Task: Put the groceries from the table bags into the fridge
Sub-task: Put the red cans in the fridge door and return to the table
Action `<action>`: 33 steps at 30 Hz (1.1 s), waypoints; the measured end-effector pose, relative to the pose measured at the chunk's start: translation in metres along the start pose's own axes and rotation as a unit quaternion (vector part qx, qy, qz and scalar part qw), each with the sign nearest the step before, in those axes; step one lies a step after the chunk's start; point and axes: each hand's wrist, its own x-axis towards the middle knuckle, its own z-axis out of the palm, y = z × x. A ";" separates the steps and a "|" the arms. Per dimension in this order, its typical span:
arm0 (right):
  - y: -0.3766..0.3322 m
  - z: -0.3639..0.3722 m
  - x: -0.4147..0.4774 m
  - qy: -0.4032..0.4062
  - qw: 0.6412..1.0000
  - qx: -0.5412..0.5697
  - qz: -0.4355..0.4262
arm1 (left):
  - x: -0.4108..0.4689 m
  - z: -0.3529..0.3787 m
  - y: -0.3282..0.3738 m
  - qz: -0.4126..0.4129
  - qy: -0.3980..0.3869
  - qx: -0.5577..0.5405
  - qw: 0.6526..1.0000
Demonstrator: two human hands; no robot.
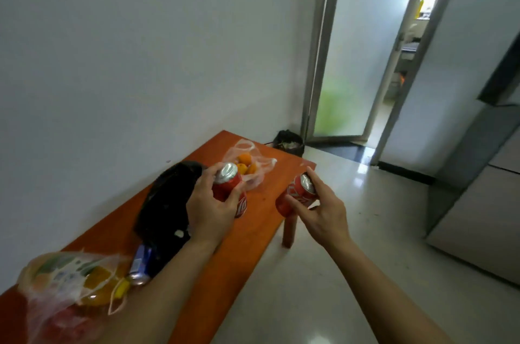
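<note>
My left hand [209,204] grips a red soda can [228,184] above the orange table [247,234]. My right hand [323,210] holds a second red soda can [298,195] just past the table's right edge. A black bag [166,200] lies on the table to the left of my left hand. Behind the cans sits a clear bag of oranges [247,166]. Near the front left, a clear bag [70,284] holds an orange drink bottle and other items, with a blue can [140,265] lying beside it. The grey fridge [478,175] stands at the right.
A black rubbish bag [289,141] sits on the floor beyond the table's far end. A glass door [346,62] stands ajar at the back. Glossy pale floor [351,259] stretches between the table and the fridge.
</note>
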 end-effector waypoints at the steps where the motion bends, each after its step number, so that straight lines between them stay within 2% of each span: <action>1: 0.016 -0.030 -0.001 0.019 1.000 -0.005 0.004 | -0.006 0.023 0.023 0.008 -0.006 -0.016 1.000; 9: 0.129 -0.263 -0.015 0.179 0.981 -0.015 0.073 | -0.051 0.217 0.208 0.048 -0.095 -0.173 0.979; 13: 0.170 -0.350 -0.013 0.255 0.962 0.016 0.098 | -0.057 0.291 0.283 0.067 -0.144 -0.219 0.963; 18: 0.220 -0.438 0.015 0.310 0.945 -0.010 0.103 | -0.044 0.386 0.358 0.094 -0.188 -0.274 0.938; 26: 0.291 -0.572 0.126 0.395 0.915 -0.058 0.062 | 0.027 0.562 0.464 0.152 -0.210 -0.352 0.899; 33: 0.301 -0.689 0.248 0.449 0.890 -0.074 -0.010 | 0.117 0.658 0.582 0.260 -0.181 -0.379 0.869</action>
